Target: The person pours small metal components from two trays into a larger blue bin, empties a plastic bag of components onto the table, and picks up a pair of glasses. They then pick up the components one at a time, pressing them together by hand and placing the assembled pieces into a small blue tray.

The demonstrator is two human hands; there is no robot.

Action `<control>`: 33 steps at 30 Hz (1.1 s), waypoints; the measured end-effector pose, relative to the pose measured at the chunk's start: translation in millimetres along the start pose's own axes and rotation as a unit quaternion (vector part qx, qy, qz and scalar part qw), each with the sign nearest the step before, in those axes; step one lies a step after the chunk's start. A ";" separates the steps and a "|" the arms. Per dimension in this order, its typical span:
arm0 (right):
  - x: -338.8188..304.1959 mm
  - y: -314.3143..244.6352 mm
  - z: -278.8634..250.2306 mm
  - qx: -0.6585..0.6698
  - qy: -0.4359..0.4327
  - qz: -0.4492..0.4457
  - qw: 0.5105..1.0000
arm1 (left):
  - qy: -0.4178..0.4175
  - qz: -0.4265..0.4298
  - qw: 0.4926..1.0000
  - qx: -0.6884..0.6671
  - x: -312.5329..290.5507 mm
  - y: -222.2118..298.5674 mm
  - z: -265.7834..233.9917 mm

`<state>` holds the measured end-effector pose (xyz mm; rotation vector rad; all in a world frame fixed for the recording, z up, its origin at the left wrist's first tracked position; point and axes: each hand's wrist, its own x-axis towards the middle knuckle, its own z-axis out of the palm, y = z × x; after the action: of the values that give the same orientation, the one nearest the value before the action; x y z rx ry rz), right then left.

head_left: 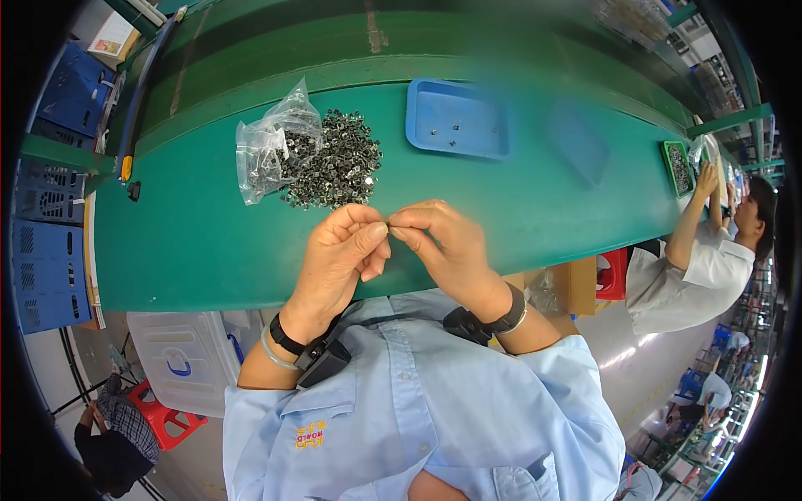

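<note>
Part (pixel 388 225) between fingertips (pixel 377 231); mostly hidden; shape unclear

Upside-down yellow and pink lettering (pixel 310 435) is stitched on the chest of the blue shirt (pixel 501 392), while the card (pixel 111 35) at upper left seems to bear print too small to read.

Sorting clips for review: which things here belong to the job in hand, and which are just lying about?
Likely in the job: tiny held piece; pile of small parts; clear bag; blue tray.

Apparently lying about: blue crates; translucent box; cardboard box.
</note>
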<state>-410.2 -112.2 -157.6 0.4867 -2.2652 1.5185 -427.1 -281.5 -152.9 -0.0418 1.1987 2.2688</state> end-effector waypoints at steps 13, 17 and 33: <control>-0.9 2.0 1.6 0.005 -0.006 0.016 1.000 | 0.015 0.003 0.999 0.029 1.1 -1.6 -0.7; -1.8 1.3 0.8 0.020 -0.016 0.043 0.999 | 0.008 -0.022 1.000 -0.019 3.4 -1.8 -1.3; 51.6 54.2 -40.2 -0.156 0.066 0.022 0.985 | 0.024 -0.053 0.998 -0.035 3.3 -4.5 -16.5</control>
<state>-476.5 -59.4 -162.0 0.2389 -2.3630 1.1454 -431.4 -290.7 -167.0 -0.1837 1.1144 2.2266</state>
